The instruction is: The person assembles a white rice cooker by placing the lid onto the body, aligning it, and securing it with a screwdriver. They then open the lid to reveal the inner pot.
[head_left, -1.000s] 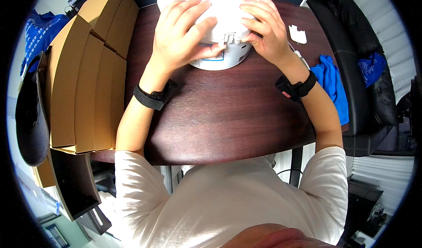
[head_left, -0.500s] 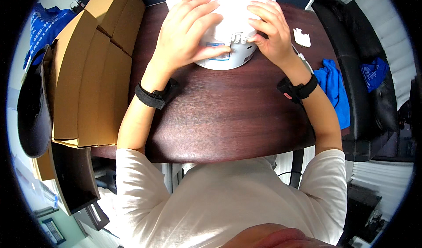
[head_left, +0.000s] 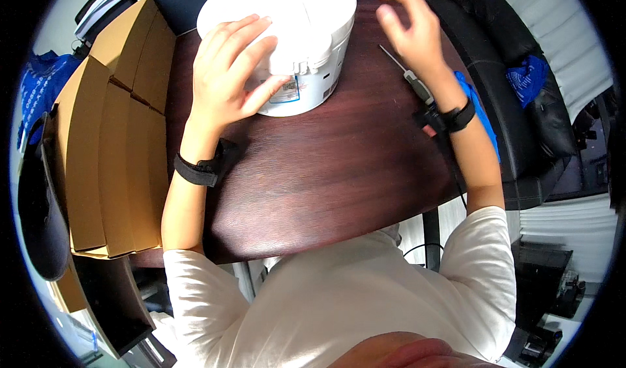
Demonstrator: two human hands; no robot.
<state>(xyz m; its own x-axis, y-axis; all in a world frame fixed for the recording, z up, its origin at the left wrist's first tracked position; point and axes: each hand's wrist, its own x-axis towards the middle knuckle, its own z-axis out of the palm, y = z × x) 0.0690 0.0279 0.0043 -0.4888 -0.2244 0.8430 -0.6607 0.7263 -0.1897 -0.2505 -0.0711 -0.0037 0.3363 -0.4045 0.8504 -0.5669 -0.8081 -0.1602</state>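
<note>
White appliance (head_left: 306, 35) at far middle of dark wooden table (head_left: 326, 172), lid closed. Left hand (head_left: 228, 74) laid flat against its near side, fingers spread over lid, thumb on front label. Right hand (head_left: 407, 32) lifted beside appliance, loosely open, gripping nothing. Screwdriver (head_left: 407, 74) flat on table under right wrist. Cardboard boxes (head_left: 104, 146) stacked along left edge.

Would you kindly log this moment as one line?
left hand: resting on white appliance | right hand: raised, empty | screwdriver: on table
</note>
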